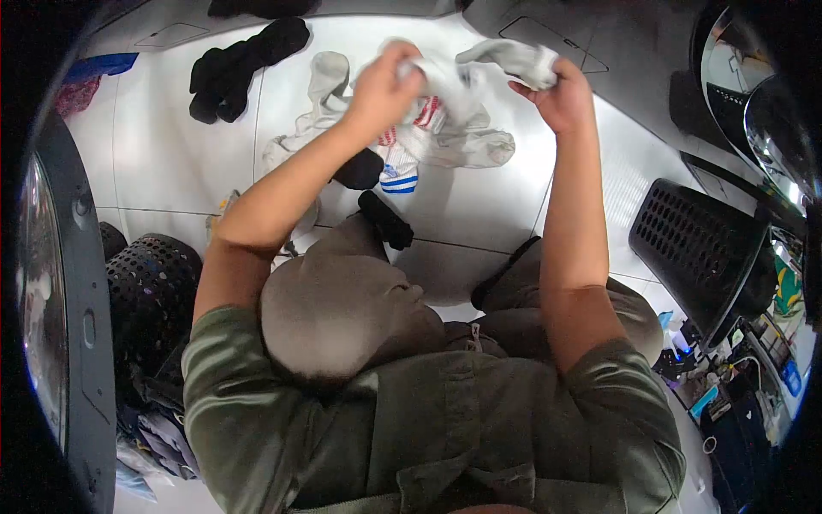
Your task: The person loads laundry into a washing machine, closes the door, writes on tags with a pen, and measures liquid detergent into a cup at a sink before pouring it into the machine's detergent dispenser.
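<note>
My left hand [387,90] is closed on a white sock [447,84], which is smeared by motion. My right hand [565,98], farther right, pinches a grey and white sock [512,62] that stretches leftward from its fingers. Beneath my hands, a loose pile of light socks lies on the white tiled floor, among them a pale grey sock [329,81] and a white sock with blue stripes [399,171]. Red marks show on part of the pile. A black sock [360,170] lies at the pile's near edge. At the far left is a bunch of black socks [248,68].
A black perforated basket [698,248] stands tilted on the right, near a cluttered heap [728,377] of small items. Another black perforated basket [154,283] is at the left, beside a grey panel [77,343]. My bent legs [334,308] frame the near floor.
</note>
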A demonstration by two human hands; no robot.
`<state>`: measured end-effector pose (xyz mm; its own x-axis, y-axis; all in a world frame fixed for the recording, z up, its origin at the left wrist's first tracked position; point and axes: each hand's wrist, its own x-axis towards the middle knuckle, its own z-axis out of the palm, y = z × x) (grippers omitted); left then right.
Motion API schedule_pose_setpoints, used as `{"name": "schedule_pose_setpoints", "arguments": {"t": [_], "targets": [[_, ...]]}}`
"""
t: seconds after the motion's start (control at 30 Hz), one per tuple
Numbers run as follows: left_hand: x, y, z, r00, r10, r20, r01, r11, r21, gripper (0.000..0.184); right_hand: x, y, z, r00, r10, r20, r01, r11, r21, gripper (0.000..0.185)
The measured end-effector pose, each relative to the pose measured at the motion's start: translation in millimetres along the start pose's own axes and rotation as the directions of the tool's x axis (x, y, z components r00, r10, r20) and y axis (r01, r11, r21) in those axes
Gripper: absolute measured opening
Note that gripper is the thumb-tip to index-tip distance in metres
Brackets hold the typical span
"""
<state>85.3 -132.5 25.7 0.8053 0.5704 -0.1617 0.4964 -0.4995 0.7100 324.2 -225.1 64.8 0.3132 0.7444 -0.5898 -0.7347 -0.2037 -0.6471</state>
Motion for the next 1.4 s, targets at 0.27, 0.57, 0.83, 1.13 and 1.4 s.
{"name": "schedule_pose_setpoints", "arguments": {"t": [0.27,0.57,0.83,1.13,1.4], "targets": [[-31,-17,-94,0.845,-0.194,-0.498,-0.069,0.885,-0.461,0.044,-23,28,132,0.867,0.078,0.492,0.157,0.894,-0.419,0.029],[-58,-33,-38,0.98,0.188,-0.06,-0.131,0.848,0.514,0.067,2,65,44,0.995,0.09,0.051,-0.019,0.642,-0.767,0.023],[-37,-42,-28,0.936,0.332,-0.119,-0.292,0.919,0.265,0.034,20,77,-20,0.998,0.033,0.05,0.025,0.534,-0.845,0.023],[-78,-29,-195,0.631,-0.417,-0.655,-0.375,0.575,-0.727,0.046,17,72,-30,0.994,-0.039,-0.104,-0.065,0.552,-0.831,0.025],[-85,-69,-198,0.861,-0.174,-0.478,-0.509,-0.271,-0.817,0.041,20,116,-11,0.999,-0.007,0.036,0.033,0.609,-0.792,0.019]]}}
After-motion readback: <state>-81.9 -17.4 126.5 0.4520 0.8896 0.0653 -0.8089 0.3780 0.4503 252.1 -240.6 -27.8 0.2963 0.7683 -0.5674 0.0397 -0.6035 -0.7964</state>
